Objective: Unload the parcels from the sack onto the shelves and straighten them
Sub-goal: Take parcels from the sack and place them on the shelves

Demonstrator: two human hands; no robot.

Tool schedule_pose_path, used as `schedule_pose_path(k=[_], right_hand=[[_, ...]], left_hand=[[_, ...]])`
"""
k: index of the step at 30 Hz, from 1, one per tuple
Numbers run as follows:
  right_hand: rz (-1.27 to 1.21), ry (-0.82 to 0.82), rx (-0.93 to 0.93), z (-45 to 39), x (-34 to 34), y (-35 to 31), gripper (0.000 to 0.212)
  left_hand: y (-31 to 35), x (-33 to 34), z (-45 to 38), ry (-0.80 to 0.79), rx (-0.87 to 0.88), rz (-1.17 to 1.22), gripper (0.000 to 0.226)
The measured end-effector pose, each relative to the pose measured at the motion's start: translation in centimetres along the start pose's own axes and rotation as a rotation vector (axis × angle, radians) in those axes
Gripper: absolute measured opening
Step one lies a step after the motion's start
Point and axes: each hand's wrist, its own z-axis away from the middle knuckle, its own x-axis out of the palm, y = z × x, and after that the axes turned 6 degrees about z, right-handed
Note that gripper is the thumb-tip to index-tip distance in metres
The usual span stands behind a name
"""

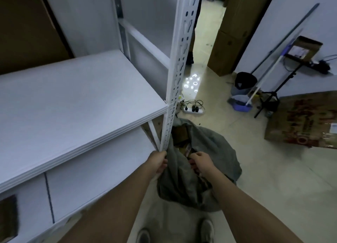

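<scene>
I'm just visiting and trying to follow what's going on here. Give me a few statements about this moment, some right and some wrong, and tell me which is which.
1. The left hand grips the edge of the grey sack. True.
2. The sack sits on the white shelf. False: it stands on the floor beside the shelving upright.
3. The right hand is at the sack's mouth, fingers curled on the cloth. True.
4. The white shelf at the left is stacked with parcels. False: no parcel shows on it.
5. A power strip lies on the floor beyond the sack. True.
6. The sack is tied closed. False: its mouth is open, with brown parcels showing inside.
</scene>
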Motion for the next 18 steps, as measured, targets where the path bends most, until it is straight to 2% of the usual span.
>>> schedule_pose_path(k=[8,10,12,15,18], right_hand=[[0.188,-0.194,-0.083,-11.1,-6.2,0.7,0.018],[0.246,-0.236,-0.088,-14.5,-7.0,1.8,0.018],[0.253,-0.256,-0.088,-17.5,-7.1,2.9,0.016],[0.228,-0.300,-0.083,-22.1,-5.8,5.1,0.017],[0.267,-0.297,-0.098,-26.8,-3.6,7.4,0.020]], left_hand=[[-0.2,9.5,-6.9,0.168,-0.003,0.183,0.014],[-1.3,12.1,-9.3,0.198,0.013,0.211,0.017],[-2.3,13.8,-11.7,0.213,0.050,0.211,0.025],[-3.5,16.0,-15.9,0.256,0.079,0.164,0.025],[-5.6,17.0,-21.3,0.283,0.138,0.079,0.013]])
